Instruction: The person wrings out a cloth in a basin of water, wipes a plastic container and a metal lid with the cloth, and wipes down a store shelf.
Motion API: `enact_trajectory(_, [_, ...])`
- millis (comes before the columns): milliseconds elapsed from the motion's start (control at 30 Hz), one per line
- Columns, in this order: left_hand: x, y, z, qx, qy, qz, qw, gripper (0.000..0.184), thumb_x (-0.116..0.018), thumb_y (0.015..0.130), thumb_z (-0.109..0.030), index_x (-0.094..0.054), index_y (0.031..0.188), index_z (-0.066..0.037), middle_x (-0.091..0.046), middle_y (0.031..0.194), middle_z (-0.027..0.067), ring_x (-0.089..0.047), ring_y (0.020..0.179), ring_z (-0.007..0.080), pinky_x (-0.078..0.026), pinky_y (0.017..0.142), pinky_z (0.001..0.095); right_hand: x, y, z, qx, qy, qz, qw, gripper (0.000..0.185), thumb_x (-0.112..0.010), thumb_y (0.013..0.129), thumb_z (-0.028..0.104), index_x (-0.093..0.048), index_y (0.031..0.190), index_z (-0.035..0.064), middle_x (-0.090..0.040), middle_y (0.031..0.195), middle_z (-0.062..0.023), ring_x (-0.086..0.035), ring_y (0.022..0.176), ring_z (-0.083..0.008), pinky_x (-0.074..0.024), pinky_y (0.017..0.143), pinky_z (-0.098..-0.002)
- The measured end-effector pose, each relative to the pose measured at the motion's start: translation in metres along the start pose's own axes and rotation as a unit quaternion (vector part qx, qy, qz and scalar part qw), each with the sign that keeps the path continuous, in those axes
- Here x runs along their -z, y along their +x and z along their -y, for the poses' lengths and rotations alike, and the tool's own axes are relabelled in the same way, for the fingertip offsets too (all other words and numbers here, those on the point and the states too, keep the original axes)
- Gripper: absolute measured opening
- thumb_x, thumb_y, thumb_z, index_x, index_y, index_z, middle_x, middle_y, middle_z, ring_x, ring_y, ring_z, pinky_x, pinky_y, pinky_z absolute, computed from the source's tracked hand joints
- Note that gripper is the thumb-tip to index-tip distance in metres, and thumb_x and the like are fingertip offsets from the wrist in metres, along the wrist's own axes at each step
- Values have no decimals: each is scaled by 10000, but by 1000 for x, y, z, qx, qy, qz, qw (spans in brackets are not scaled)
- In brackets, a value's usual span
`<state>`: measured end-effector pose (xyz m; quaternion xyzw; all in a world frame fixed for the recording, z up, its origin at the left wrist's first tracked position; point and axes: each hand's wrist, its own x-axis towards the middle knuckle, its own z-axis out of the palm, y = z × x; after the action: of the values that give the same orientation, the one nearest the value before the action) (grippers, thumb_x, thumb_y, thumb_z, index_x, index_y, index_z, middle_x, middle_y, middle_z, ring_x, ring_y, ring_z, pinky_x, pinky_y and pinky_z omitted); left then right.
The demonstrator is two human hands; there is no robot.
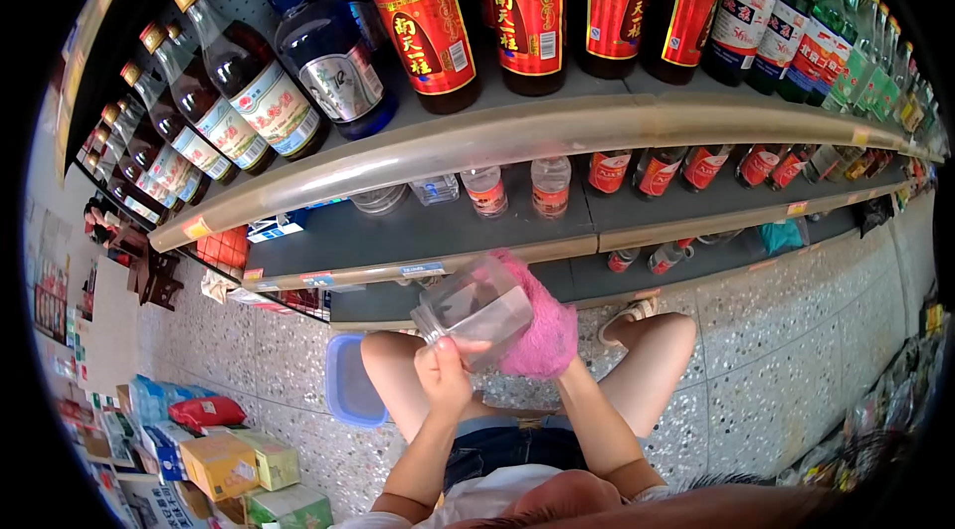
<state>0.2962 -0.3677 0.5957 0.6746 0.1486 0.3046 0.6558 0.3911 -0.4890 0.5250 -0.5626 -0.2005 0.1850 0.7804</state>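
My left hand (445,375) is closed around the neck end of a clear, see-through jar (477,305), which is tilted over my lap. Covering my right hand (569,370) is a fuzzy pink cloth (540,325), pressed against the jar's side and base; the fingers under it are hidden. Whether the cloth is a loose towel or a mitt, I cannot tell. The jar looks empty. Just beyond it runs the price-tagged edge of a low shelf (537,253).
Brown bottles with red labels (428,32), blue bottles (323,52) and green bottles (746,12) line the upper shelf (557,131). Small clear bottles (550,189) stand below. A blue plastic basin (356,380) sits on the speckled floor (736,410) by my left leg. Boxes (219,464) are stacked at left.
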Motion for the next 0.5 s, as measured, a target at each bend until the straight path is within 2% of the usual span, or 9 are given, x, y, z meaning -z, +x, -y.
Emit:
enact_trajectory(33, [3, 4, -1, 22, -36, 0, 999, 537, -423, 1025, -327, -680, 686, 0, -506, 514, -5, -464, 473, 83, -337, 475, 228, 0, 0, 2, 2, -1, 2, 1000, 418, -611, 825, 165, -545, 1210, 15, -546, 1176, -161, -523, 1114, -315, -422, 961, -431])
enact_trajectory(133, [1, 21, -9, 136, -191, -109, 966, 537, -437, 1017, -367, -575, 607, -48, -483, 506, 3, -438, 451, 96, -326, 454, 237, -2, 1, 8, 16, -18, 4, 1000, 429, -613, 823, 166, -540, 1217, 13, -542, 1190, -161, -518, 1125, -314, -418, 967, -430])
enact_trajectory(167, [-2, 26, -15, 166, -214, -156, 950, 569, -459, 1004, -387, -514, 539, -63, -437, 464, 2, -364, 399, 107, -302, 414, 257, -3, 2, 10, 25, -36, 4, 999, 433, -614, 822, 166, -539, 1219, 12, -541, 1194, -161, -516, 1128, -314, -417, 969, -430])
enact_trajectory(267, [7, 29, -6, 203, -298, -96, 928, 530, -467, 999, -357, -373, 529, -130, -321, 460, -14, -306, 405, 113, -255, 398, 273, -4, 7, 22, 62, -129, 6, 990, 444, -617, 819, 167, -534, 1226, 9, -537, 1208, -161, -511, 1139, -313, -413, 975, -428])
enact_trajectory(333, [11, 30, 5, 194, -284, -81, 935, 537, -462, 997, -346, -331, 517, -146, -284, 455, -15, -282, 396, 120, -240, 390, 277, -8, 10, 34, 105, -249, 9, 963, 452, -618, 817, 168, -531, 1230, 8, -535, 1217, -162, -508, 1146, -313, -410, 979, -427])
enact_trajectory(400, [11, 31, 9, 189, -283, -74, 938, 535, -468, 995, -347, -330, 518, -149, -281, 449, -22, -271, 386, 113, -226, 381, 276, -17, 14, 56, 146, -498, 19, 855, 459, -620, 815, 168, -528, 1235, 6, -532, 1226, -162, -504, 1153, -312, -407, 983, -427])
enact_trajectory(467, [8, 31, 10, 190, -290, -73, 935, 525, -485, 993, -359, -369, 531, -139, -311, 441, -35, -273, 375, 94, -213, 371, 269, -30, 13, 77, 152, -719, 35, 677, 467, -621, 814, 169, -525, 1239, 4, -530, 1235, -162, -501, 1160, -312, -405, 987, -426])
enact_trajectory(500, [8, 32, 13, 197, -297, -86, 930, 530, -484, 992, -361, -359, 526, -143, -300, 438, -37, -265, 373, 93, -200, 370, 269, -37, 12, 84, 147, -777, 55, 609, 470, -622, 813, 169, -524, 1242, 3, -528, 1240, -162, -499, 1163, -312, -403, 989, -425])
